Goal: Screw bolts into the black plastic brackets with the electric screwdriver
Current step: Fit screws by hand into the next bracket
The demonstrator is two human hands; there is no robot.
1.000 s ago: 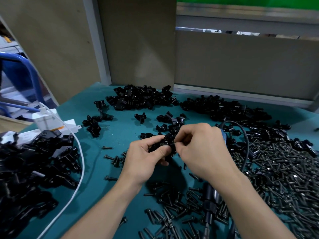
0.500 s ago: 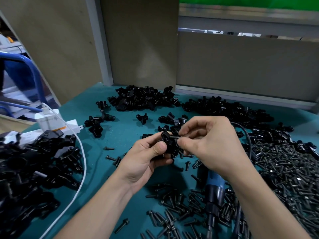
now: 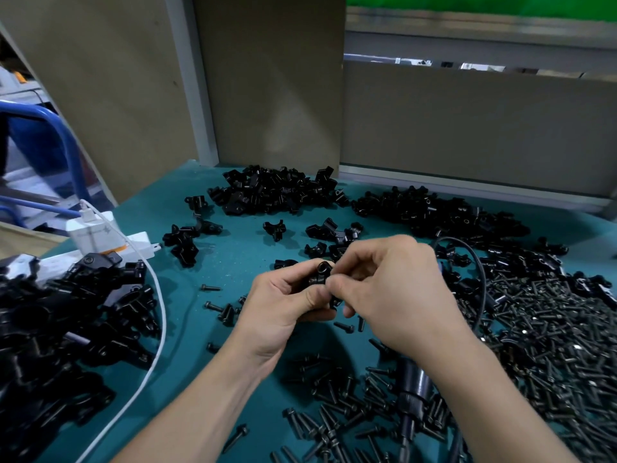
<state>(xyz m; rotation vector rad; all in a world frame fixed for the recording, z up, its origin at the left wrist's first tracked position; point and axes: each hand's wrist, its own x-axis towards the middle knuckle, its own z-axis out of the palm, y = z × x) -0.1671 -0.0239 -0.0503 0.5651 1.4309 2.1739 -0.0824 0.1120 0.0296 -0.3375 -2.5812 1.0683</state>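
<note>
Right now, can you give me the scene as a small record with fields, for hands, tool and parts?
left hand: grips one black bracket
right hand: fingers pinch at the same bracket; bolt there not visible
electric screwdriver: lies on the mat under the right forearm, not held
loose bolts: heap at right and front
spare brackets: piles at the back

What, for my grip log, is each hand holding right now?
Left hand: holds a black bracket.
Right hand: pinches the same bracket.
</note>
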